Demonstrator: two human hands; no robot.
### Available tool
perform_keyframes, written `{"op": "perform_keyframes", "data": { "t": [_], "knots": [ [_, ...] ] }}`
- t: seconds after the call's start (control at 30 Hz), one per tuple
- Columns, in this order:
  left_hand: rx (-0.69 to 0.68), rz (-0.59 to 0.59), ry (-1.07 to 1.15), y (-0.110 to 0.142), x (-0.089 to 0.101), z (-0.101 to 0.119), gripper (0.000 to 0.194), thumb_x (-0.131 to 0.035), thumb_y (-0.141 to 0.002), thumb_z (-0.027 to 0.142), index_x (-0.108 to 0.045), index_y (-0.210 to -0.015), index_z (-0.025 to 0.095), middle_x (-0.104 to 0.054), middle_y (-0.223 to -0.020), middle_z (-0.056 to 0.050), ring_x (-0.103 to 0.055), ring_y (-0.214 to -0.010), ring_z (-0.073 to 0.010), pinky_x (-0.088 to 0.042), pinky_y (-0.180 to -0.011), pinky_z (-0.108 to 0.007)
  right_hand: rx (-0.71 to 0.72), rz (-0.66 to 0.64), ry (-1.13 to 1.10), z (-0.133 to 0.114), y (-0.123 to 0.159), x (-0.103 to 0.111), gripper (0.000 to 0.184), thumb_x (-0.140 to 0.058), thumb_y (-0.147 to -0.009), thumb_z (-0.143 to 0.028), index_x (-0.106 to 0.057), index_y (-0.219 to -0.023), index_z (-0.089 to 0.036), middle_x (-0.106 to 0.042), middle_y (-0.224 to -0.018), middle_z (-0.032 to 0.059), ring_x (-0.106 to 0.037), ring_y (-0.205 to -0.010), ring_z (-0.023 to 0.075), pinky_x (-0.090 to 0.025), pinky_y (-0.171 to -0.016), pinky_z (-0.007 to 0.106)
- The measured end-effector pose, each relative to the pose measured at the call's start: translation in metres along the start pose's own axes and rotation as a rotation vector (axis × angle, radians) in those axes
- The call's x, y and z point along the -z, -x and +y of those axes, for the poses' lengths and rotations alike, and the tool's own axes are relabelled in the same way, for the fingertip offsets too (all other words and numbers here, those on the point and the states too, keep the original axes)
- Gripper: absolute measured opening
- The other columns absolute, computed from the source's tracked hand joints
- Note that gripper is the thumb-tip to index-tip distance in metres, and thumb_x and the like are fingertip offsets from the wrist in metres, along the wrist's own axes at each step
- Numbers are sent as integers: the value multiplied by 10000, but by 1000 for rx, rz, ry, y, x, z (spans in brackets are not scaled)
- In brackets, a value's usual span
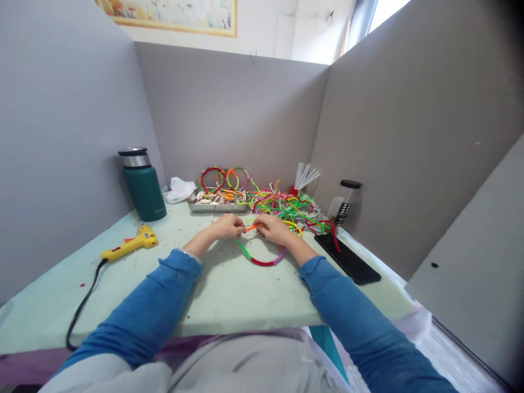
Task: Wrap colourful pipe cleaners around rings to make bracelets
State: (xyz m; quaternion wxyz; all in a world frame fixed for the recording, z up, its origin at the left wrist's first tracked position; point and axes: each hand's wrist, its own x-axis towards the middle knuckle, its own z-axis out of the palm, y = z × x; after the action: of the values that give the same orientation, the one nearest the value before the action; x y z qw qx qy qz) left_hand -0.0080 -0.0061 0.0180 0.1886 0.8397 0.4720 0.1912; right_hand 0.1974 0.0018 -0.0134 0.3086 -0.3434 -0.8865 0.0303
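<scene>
A ring wrapped in coloured pipe cleaners (262,263), with green, red, purple and yellow stretches, is at the middle of the table. At its far side, my left hand (227,226) pinches one end of a short orange pipe cleaner (250,228). My right hand (275,228) has its fingers closed on the other end, and its wrist crosses over the ring's right side. Fingers and wrist hide part of the ring, so I cannot tell whether the orange piece is wound on it. Just beyond my right hand lies a tangled heap of pipe cleaners (286,204).
A metal tray (216,208) of shells has finished rings (213,169) leaning behind it. Left are a green flask (144,188), a tissue pack (180,189) and a corded yellow glue gun (131,246). Right are a phone (347,259), bottle (346,202) and glue sticks (305,176). Grey partitions surround the table.
</scene>
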Motion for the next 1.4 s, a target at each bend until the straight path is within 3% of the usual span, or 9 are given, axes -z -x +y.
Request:
{"op": "perform_keyframes", "data": {
  "t": [0.23,0.57,0.77,1.03,1.4],
  "knots": [
    [-7,-57,16,-3,-3,-6,292,-526,-684,373,-704,-704,142,-652,-594,-18,-498,-544,-123,-338,-511,-224,60,-137,-2,-15,-3,-3,176,-489,-839,-200,-644,-917,-171,-645,-867,41,-543,-785,136,-375,-710,234],
    [-36,-100,16,1,-4,-3,312,-514,-715,406,-676,-674,143,-619,-593,-9,-467,-532,-114,-325,-520,-229,-18,-161,-81,-14,-3,-8,226,-500,-851,-313,-656,-864,-151,-631,-756,24,-495,-651,106,-338,-608,217],
    [-31,-72,122,4,1,4,359,-510,-720,456,-636,-629,133,-565,-565,-7,-427,-532,-107,-314,-512,-230,-61,-96,-213,-17,-3,-3,213,-522,-823,-305,-644,-774,-138,-572,-652,-7,-448,-606,94,-315,-579,211],
    [-67,-16,602,5,4,9,277,-574,-712,376,-600,-832,128,-575,-659,-7,-457,-571,-94,-348,-530,-217,-184,-67,-585,-17,-3,5,272,-549,-781,-387,-603,-741,-123,-520,-602,-14,-395,-517,78,-298,-499,212],
    [-74,92,636,-6,-14,0,275,-668,-656,360,-579,-771,126,-632,-672,-27,-533,-589,-106,-379,-549,-225,-190,127,-653,-17,-5,5,266,-573,-759,-387,-596,-698,-129,-502,-589,-14,-415,-544,85,-312,-513,216]
  ]
}}
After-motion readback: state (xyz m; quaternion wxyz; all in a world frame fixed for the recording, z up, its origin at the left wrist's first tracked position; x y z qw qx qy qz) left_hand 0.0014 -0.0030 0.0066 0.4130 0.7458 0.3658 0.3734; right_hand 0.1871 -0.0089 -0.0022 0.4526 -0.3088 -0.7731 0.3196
